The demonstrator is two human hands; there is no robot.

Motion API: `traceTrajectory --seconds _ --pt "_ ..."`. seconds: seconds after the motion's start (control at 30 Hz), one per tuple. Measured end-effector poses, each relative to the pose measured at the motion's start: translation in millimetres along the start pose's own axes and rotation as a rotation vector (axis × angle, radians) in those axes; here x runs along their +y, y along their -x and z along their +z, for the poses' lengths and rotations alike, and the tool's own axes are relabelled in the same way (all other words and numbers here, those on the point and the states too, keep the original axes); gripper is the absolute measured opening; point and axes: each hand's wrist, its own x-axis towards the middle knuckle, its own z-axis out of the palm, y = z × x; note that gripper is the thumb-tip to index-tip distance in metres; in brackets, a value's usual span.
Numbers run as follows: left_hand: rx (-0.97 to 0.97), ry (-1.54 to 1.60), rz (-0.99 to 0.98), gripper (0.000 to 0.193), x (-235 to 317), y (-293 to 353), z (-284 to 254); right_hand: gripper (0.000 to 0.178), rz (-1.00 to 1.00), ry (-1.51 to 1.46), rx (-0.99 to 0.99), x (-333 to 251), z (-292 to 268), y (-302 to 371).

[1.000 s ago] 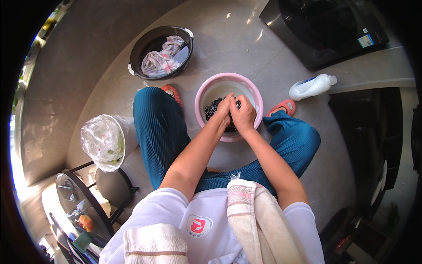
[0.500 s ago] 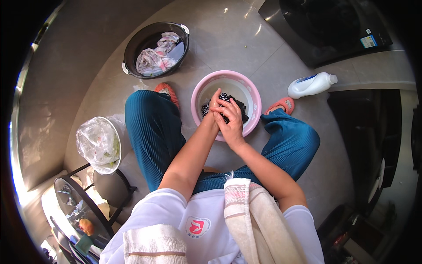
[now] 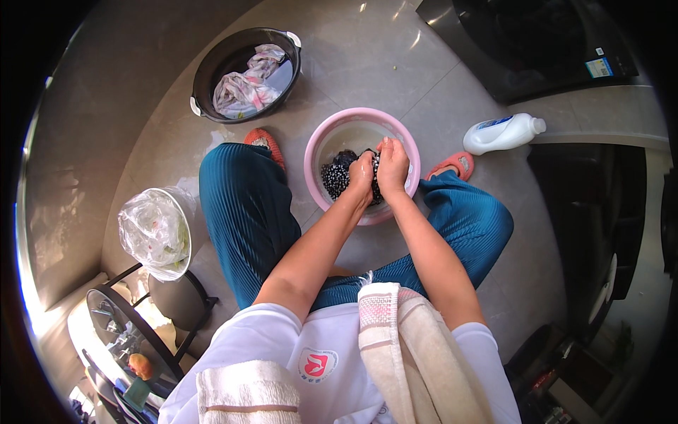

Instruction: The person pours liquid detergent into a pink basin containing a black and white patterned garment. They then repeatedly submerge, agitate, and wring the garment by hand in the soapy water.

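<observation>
A pink-rimmed basin [image 3: 311, 164] stands on the floor between my feet, with cloudy water in it. Wet black cloth with white dots [image 3: 335, 179] lies in the basin, partly bunched up. My left hand [image 3: 361, 177] is closed on a bunch of this cloth near the middle of the basin. Just beside it, my right hand [image 3: 393, 167] also grips the cloth, thumb up and fingers curled. The part of the cloth between the palms is mostly hidden.
Far left is a dark tub [image 3: 200, 85] with pale pink-stained cloth [image 3: 244, 92] in water. A white bottle [image 3: 503, 134] lies by my right slipper [image 3: 462, 164]. A plastic-lined bin [image 3: 157, 233] stands left, near a round-topped cart [image 3: 116, 325]. A dark appliance [image 3: 537, 56] is far right.
My hands were laid together, one over the other wrist, above the cloth. Now they are side by side, both gripping the dotted cloth, and the right hand has moved right.
</observation>
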Motion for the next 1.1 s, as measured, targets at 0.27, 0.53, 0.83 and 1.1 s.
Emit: traceTrajectory --seconds 0.27,0.53,0.83,1.1 --pt "-0.079 -0.195 0.177 0.03 29 31 13 0.029 0.291 -0.567 -0.132 7 -14 -15" --pt "-0.436 -0.25 0.21 0.057 102 70 33 0.063 0.05 -0.487 -0.396 -35 -62 -7" --pt "-0.766 -0.412 0.322 0.079 157 137 46 0.064 -0.174 -0.215 -0.328 -82 -91 5" --pt "-0.869 -0.132 0.433 0.058 182 160 32 0.033 -0.234 -0.445 -0.374 -158 -139 6"
